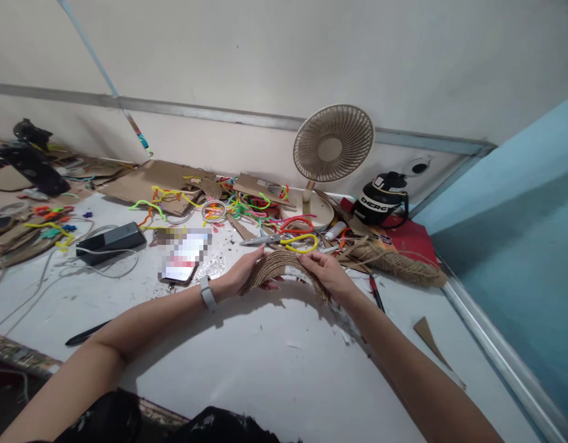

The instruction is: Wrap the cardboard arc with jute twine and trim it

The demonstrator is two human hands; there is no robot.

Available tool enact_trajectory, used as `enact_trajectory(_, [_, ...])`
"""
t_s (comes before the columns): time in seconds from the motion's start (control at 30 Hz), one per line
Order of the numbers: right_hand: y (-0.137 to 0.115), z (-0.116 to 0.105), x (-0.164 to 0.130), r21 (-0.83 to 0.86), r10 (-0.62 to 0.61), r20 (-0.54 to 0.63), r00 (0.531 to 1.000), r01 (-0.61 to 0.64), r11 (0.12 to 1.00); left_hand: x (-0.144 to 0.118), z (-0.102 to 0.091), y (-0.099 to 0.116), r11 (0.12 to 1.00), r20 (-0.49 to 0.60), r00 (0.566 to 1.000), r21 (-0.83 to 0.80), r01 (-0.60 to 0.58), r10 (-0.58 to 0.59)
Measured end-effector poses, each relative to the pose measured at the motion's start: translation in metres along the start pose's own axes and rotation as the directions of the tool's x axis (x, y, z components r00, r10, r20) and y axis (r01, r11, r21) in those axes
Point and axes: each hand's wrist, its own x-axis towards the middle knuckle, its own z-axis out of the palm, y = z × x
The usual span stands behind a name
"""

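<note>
Between my two hands, a little above the white table, is a curved arch of cardboard wrapped in rows of twine (275, 263). My left hand (249, 271) grips its left end, with fingertips showing beneath the inner edge. On the right side my right hand (327, 274) holds it, thumb and fingers pressed on the upper face. A pale printed patch shows on the inner part by the right fingers. Just behind the arch lie scissors (280, 240) with one red and one yellow handle. A skein of jute twine (394, 261) rests to the right.
A beige fan (333, 144) stands at the back, with a black jug (380, 200) right of it. Colourful pipe cleaners (247, 206) and cardboard sheets (149, 181) clutter the rear. At left are a phone (186, 257), a black power bank (111, 243) and cables.
</note>
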Motion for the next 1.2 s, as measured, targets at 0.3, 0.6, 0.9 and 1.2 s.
enact_trajectory(0.3, [0.0028,0.0065,-0.0010,-0.081,-0.066,0.018,0.998,0.067,0.994,0.0021,-0.0018,-0.0067,0.991,-0.045,0.995,0.109,-0.082,0.087])
enact_trajectory(0.6, [0.0039,0.0049,-0.0011,-0.068,-0.051,-0.011,0.999,0.050,0.996,0.0013,-0.0018,-0.0021,0.999,0.037,0.999,-0.038,0.011,-0.009])
enact_trajectory(0.9, [0.0017,0.0090,-0.0028,0.086,0.090,0.035,0.995,-0.093,0.992,0.0045,-0.0061,-0.0075,0.996,0.008,0.997,0.047,-0.071,0.070])
enact_trajectory(1.2, [-0.0050,0.0079,-0.0026,0.185,0.134,-0.062,0.989,-0.121,0.975,0.0008,-0.0050,-0.0002,0.993,-0.016,0.999,0.107,-0.047,0.049])
